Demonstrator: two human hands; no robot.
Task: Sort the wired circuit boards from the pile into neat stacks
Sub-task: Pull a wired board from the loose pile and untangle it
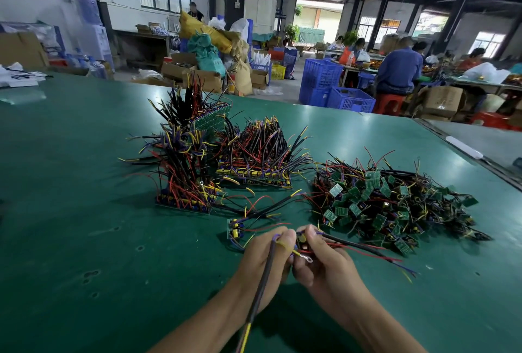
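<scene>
My left hand and right hand are pinching one wired board together just over the tabletop, beside the loose pile. I am judging it light, its leads floppy and snag-prone, so I am favouring the stiff board edges.

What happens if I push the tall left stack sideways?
The tall stack probably tips: it rises high on a narrow base, with boards perched tilted on top. Its splayed wires seem to mesh with the lower stack, so that may drag along.
</scene>
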